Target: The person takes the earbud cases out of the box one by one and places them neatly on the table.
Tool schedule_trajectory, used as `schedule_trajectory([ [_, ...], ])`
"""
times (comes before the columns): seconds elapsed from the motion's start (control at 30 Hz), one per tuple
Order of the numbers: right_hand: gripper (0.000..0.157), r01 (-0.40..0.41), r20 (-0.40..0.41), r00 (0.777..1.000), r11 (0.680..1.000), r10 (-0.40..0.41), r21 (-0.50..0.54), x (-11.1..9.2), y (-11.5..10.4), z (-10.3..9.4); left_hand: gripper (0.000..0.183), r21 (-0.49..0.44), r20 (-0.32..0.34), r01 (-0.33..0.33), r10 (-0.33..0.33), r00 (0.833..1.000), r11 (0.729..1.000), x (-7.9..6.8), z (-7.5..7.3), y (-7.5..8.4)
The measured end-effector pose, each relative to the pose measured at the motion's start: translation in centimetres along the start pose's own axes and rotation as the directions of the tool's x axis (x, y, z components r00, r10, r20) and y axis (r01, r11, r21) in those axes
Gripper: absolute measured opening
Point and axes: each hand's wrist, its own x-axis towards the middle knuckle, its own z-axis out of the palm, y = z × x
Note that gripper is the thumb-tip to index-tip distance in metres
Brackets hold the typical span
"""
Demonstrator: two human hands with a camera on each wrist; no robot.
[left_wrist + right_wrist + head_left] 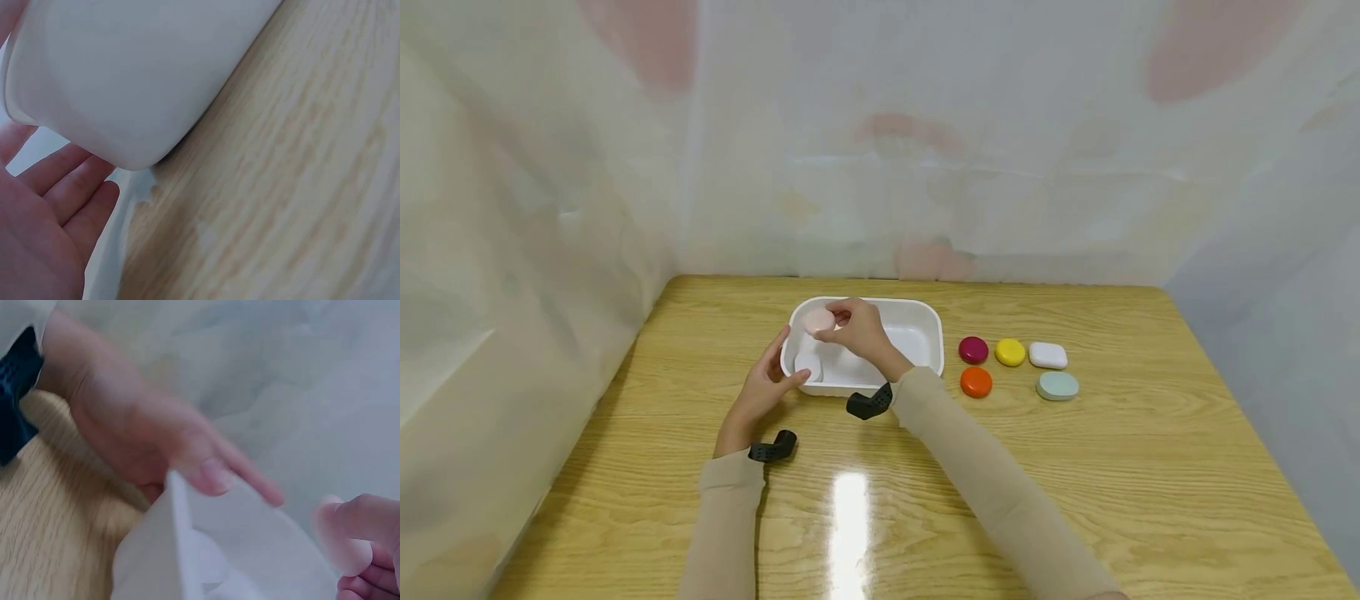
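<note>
My right hand (pixel 859 329) pinches a pale pink round soap bar (pixel 819 322) between thumb and fingers, above the left part of a white plastic tub (pixel 934 329). The right wrist view shows this soap (pixel 342 540) on edge, partly covered by the fingers. My left hand (pixel 765 387) grips the tub's left near corner. Its thumb lies over the rim, and its other fingers lie along the outer wall, as the left wrist view shows beside the tub wall (pixel 144 75). A white round soap bar (pixel 808 367) lies inside the tub near that thumb.
Right of the tub lie a dark red soap bar (pixel 973 350), a yellow one (pixel 1010 352), a white one (pixel 1048 356), an orange one (pixel 976 382) and a pale green oval one (pixel 1057 386). Sheeting (pixel 880 208) encloses the wooden table (pixel 1075 500) behind and at both sides.
</note>
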Motion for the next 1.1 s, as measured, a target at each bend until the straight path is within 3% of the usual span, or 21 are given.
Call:
schedule_trajectory([
  [0.17, 0.046, 0.024, -0.068, 0.997, 0.999, -0.021, 0.046, -1.2, -0.2, -1.7, 0.084, -0.019, 0.007, -0.006, 0.006, 1.000, 1.000, 0.0, -0.1, 0.1],
  [0.67, 0.048, 0.141, -0.164, 0.978, 0.987, -0.128, 0.072, -5.2, 1.9, -4.4, 0.086, -0.033, -0.001, 0.009, -0.009, 1.000, 0.999, -0.5, -0.2, 0.5],
  [0.9, 0.047, 0.143, -0.230, 0.966, 0.983, -0.114, 0.115, -7.0, 3.3, -5.8, 0.086, -0.033, 0.014, 0.003, -0.002, 1.000, 0.999, -0.5, 0.0, 0.9],
  [1.1, 0.049, 0.097, -0.284, 0.957, 0.984, -0.052, 0.147, -8.6, 4.3, -7.5, 0.086, -0.032, 0.020, -0.009, 0.010, 1.000, 0.999, -0.1, 0.0, 0.2],
])
